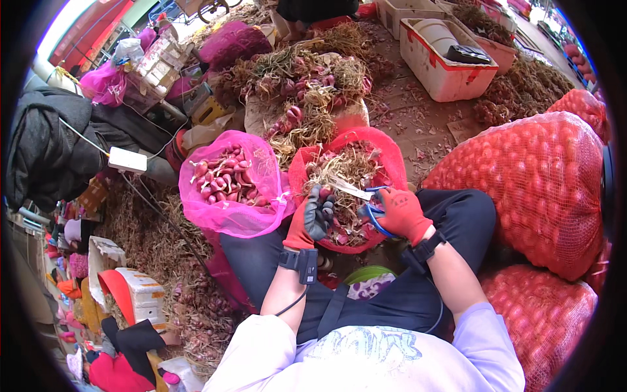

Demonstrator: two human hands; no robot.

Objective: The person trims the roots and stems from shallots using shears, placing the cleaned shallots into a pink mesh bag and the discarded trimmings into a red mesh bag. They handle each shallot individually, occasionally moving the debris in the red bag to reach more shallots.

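My left hand [317,219], in a red and grey work glove, is closed around a reddish shallot [324,193]. My right hand [403,212], in a red glove, grips scissors [353,188] with blue handles. Their blades point left, just above and beside the shallot; whether they touch its stalk I cannot tell. Beneath both hands lies an open red mesh bag [394,151] with dry stalks and peelings [349,163] in it. To the left, an open pink mesh bag [196,214] holds many trimmed shallots [225,176].
Ahead lies a heap of untrimmed shallots [307,78] with dry tops. Full red mesh sacks [522,183] stack up at my right. A white crate [434,65] stands at the far right. Dark cloth [49,144] and a cabled white box [128,159] are at the left, and another person [121,369] sits lower left.
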